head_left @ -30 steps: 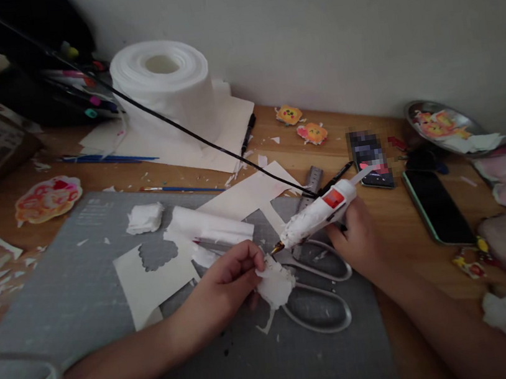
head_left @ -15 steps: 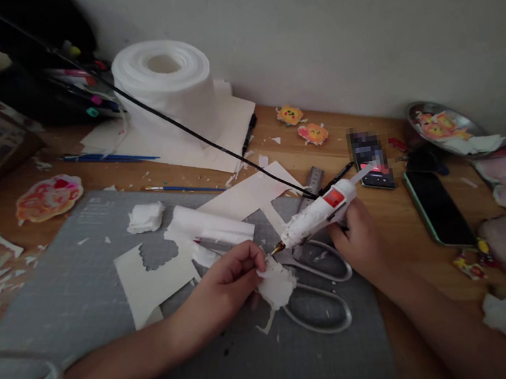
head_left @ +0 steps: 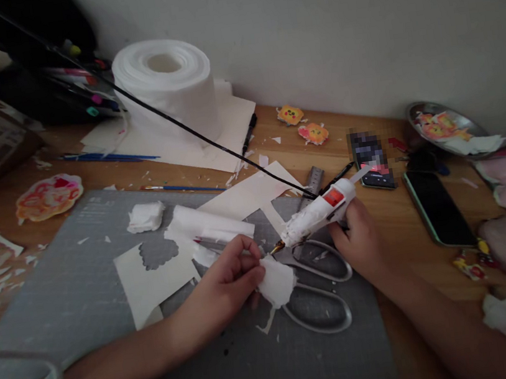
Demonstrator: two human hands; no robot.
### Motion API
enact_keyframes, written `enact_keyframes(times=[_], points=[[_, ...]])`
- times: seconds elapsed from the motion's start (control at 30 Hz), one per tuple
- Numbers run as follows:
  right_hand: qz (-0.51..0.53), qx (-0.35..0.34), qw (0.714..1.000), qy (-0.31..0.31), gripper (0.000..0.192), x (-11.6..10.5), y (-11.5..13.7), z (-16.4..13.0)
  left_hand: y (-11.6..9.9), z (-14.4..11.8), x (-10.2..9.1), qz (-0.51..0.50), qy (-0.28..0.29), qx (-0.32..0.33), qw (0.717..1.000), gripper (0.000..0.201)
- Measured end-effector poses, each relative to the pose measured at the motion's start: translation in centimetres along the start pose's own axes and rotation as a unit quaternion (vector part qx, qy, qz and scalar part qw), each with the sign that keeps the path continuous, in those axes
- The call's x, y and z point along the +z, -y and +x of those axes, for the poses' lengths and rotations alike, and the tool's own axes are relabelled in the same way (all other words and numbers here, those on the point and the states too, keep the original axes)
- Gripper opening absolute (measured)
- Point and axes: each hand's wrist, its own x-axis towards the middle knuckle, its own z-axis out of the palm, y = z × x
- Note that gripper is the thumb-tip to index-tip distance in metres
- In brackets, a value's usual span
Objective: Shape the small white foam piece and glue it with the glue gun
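Since a second ago, left hand has turned the small white paper cutout, pinched in its fingertips at frame centre. Right hand grips white glue gun, nozzle just beside the cutout. Gluing step; next needs steady nozzle contact.

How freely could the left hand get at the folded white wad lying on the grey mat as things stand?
Probably not freely: the left hand is already pinching a white tissue piece. The folded white wad lies uncovered on the grey mat, with nothing between them.
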Motion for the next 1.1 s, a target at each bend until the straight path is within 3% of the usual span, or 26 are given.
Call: enact_keyframes(times=[0.63, 1.1], points=[[0.000, 0.007, 1.000, 0.000, 0.018, 0.01, -0.06, -0.08, 0.17, -0.09, 0.06, 0.001, 0.000, -0.002, 1.000, 0.026], [-0.008, -0.030, 0.999, -0.015, 0.018, 0.09, -0.08, -0.15, 0.29, -0.02, 0.02, 0.006, 0.004, -0.002, 1.000, 0.025]])
